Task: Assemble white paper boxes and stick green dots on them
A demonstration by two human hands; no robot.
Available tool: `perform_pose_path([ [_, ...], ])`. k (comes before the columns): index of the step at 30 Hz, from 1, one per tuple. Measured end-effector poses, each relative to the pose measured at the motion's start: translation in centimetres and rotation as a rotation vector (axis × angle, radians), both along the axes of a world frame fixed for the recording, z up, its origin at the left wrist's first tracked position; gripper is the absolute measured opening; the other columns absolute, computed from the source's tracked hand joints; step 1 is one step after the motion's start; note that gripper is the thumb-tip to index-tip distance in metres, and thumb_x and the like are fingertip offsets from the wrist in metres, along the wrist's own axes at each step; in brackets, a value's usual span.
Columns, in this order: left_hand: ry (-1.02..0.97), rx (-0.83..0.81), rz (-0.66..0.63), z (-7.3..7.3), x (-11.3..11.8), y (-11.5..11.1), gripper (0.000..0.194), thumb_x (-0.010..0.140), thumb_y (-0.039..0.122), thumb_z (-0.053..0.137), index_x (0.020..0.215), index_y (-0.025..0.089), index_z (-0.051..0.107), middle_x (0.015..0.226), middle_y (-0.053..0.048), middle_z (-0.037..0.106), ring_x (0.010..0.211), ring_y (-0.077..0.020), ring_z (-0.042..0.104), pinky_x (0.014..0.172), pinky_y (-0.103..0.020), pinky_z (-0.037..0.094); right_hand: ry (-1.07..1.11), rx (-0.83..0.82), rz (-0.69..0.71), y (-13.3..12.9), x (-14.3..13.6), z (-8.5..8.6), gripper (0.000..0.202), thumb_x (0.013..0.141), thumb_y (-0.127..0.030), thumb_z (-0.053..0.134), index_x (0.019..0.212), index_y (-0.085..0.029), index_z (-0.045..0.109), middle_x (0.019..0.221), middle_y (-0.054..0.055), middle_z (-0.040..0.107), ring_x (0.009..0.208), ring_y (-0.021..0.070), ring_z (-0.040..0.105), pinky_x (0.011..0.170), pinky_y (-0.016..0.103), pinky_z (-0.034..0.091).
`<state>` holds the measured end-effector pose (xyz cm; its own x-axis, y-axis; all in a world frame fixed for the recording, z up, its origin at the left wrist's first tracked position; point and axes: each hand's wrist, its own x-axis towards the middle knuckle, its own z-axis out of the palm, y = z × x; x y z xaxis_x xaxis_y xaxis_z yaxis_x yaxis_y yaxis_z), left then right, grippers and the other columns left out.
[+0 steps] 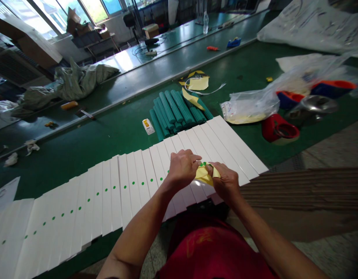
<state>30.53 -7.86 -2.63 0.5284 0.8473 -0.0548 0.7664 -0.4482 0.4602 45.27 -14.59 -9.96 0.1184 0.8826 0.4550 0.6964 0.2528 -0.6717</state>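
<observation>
My right hand [227,179] is closed on a crumpled yellow sticker sheet [204,176] with a few green dots along its top edge. Close by on the left is my left hand [181,167], its fingers curled and their tips at the sheet's edge; anything pinched there is too small to make out. Both hands are over a long row of overlapping white flat pieces [109,201]. Green dot stickers [133,183] run in a line along the pieces on the left and middle. To the right of my hands, the white surfaces show no dots.
Ribbed green rods [173,110] are piled behind the row, beside a small white-and-yellow object [148,126]. Yellow paper scraps [198,83] lie farther back. At right are a plastic bag [248,104], a red ring-shaped part [279,130] and a metal part [315,108]. A raised rail crosses the green table.
</observation>
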Motion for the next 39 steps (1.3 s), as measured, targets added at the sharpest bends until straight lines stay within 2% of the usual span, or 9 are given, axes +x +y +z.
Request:
perform_pose_path([
  [5,0.019,-0.037,-0.118,0.3,0.1,0.4,0.029,0.090,0.023,0.046,0.090,0.026,0.075,0.086,-0.003,0.071,0.083,-0.0181,0.061,0.077,-0.030,0.042,-0.050,-0.007,0.035,-0.1,0.2,-0.2,0.032,0.094,-0.027,0.040,0.084,-0.017,0.069,0.074,0.006,0.069,0.066,0.0171,0.059,0.064,0.028,0.042],
  [14,-0.012,-0.041,-0.111,0.1,-0.1,0.0,0.026,0.087,0.020,0.049,0.088,0.023,0.075,0.087,-0.002,0.073,0.082,-0.0172,0.063,0.077,-0.028,0.043,-0.073,0.002,0.108,-0.3,0.4,-0.5,0.030,0.095,-0.025,0.040,0.083,-0.017,0.066,0.074,0.005,0.068,0.065,0.0165,0.058,0.062,0.027,0.040],
  [24,-0.038,0.055,-0.104,-1.0,0.0,-0.8,0.022,0.088,0.020,0.051,0.077,0.020,0.071,0.080,-0.002,0.070,0.077,-0.0163,0.058,0.073,-0.031,0.036,-0.074,0.007,0.104,-0.5,0.5,-0.9,0.030,0.094,-0.026,0.041,0.081,-0.017,0.066,0.071,0.006,0.068,0.063,0.0167,0.059,0.060,0.026,0.041],
  [32,0.054,0.270,-0.184,-2.2,0.0,-1.4,0.025,0.093,0.027,0.048,0.079,0.021,0.067,0.076,-0.002,0.065,0.076,-0.0175,0.052,0.070,-0.036,0.028,0.061,-0.150,0.102,-0.6,0.7,-0.9,0.031,0.093,-0.030,0.042,0.074,-0.017,0.063,0.065,0.003,0.064,0.058,0.0148,0.056,0.056,0.024,0.039],
  [39,0.051,0.258,-0.227,-2.2,0.2,-1.2,0.022,0.094,0.025,0.045,0.078,0.018,0.060,0.082,-0.003,0.061,0.078,-0.0176,0.049,0.070,-0.035,0.029,0.111,-0.214,0.104,-0.9,0.8,-0.8,0.032,0.092,-0.033,0.042,0.069,-0.018,0.057,0.059,0.001,0.057,0.054,0.0129,0.050,0.053,0.023,0.034],
])
